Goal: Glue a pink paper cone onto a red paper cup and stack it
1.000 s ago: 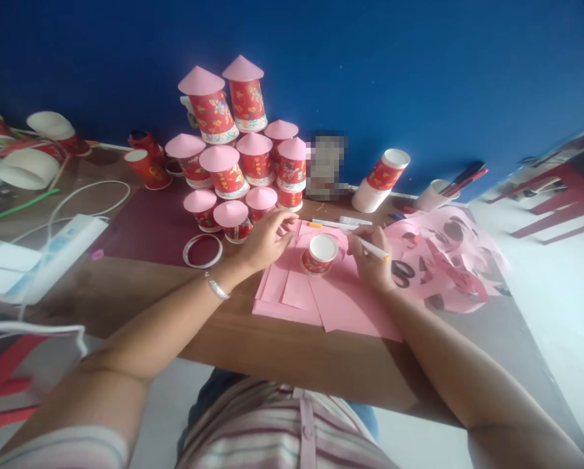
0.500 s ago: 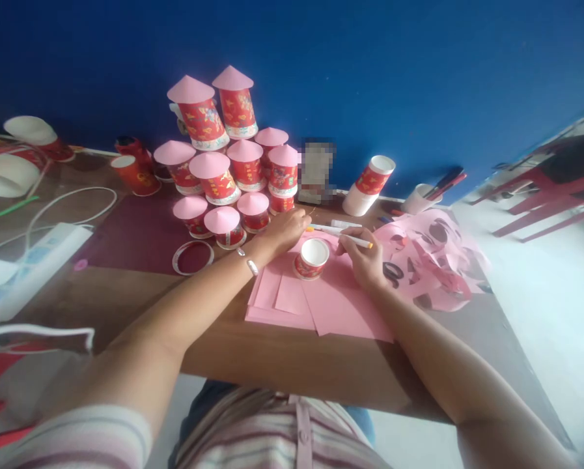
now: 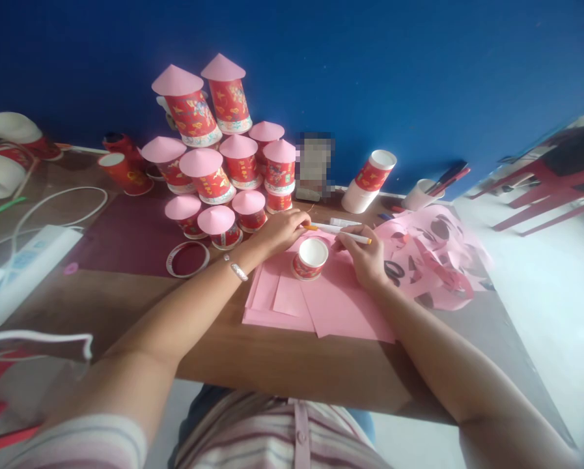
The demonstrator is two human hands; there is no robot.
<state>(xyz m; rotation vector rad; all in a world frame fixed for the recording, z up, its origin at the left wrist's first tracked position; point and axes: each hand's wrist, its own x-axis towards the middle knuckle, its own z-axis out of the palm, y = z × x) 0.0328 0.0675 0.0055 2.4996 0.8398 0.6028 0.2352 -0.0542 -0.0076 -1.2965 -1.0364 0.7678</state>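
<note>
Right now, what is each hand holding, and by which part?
The right hand grips a white pen along its barrel, the orange end free. The left hand rests on the pink paper, holding nothing.

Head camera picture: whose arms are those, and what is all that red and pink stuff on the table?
The camera sits on a person's head and looks down, so those arms are the person's own. The right hand holds a white pen with an orange end. The left hand rests open on flat pink paper sheets on the brown wooden table. Between the hands stands a small red paper cup, white inside. Behind are stacked red cups with pink cone lids. On the right lie cut pink paper scraps and black scissors.
</note>
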